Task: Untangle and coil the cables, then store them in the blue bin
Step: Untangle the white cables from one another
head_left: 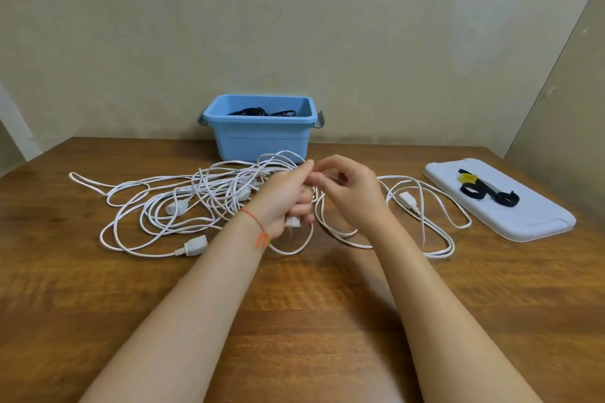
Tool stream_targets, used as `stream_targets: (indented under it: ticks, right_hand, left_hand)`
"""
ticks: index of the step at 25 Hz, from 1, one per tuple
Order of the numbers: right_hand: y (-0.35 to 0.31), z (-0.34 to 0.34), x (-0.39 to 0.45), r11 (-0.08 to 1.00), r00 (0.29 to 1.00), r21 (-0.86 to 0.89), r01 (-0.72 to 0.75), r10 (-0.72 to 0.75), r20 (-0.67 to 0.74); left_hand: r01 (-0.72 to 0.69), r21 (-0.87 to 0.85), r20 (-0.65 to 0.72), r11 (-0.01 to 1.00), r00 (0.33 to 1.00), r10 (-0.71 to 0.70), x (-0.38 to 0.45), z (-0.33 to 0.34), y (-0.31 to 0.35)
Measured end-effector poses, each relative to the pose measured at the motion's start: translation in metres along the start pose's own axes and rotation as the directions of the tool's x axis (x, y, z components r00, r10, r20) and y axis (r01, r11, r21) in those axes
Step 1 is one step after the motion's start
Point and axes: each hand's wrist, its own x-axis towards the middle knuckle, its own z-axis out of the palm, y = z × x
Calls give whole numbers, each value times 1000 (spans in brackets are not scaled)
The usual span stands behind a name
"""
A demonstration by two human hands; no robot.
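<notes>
White cables lie knotted on the table; left hand grips a plug end, right hand pinches a strand; hard pulling could tighten the knots.

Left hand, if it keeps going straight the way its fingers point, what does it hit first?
Likely the right hand. The left hand grips a white cable and its fingers point up and right, almost meeting the right fingers. Beyond stands the blue bin, though depth is unclear.
</notes>
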Motion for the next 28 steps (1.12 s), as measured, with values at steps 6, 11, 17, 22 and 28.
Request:
stream_targets:
  ticks: [6, 11, 17, 22, 28]
  right_hand:
    - [5, -14, 3, 959, 969, -158, -236, 245, 43]
    - [17, -15, 4, 867, 935, -371, -334, 354, -15]
    - [4, -5, 2, 734, 947, -662, -153, 299, 113]
    - [-12, 7, -3, 897, 930, -422, 134, 33, 365]
    - [-38, -9, -8, 989, 935, 66, -133, 103, 339]
  left_hand:
    - [46, -789, 77, 613, 997, 24, 3, -49, -11]
    - [-261, -827, -262, 498, 963, 69, 4, -61, -9]
    - [-353, -462, -240, 814, 933, 268, -2, -44, -4]
    - [-428, 299, -85, 853, 878, 471, -6, -22, -8]
    - [-381, 540, -17, 750, 887, 462, -10, -16, -9]
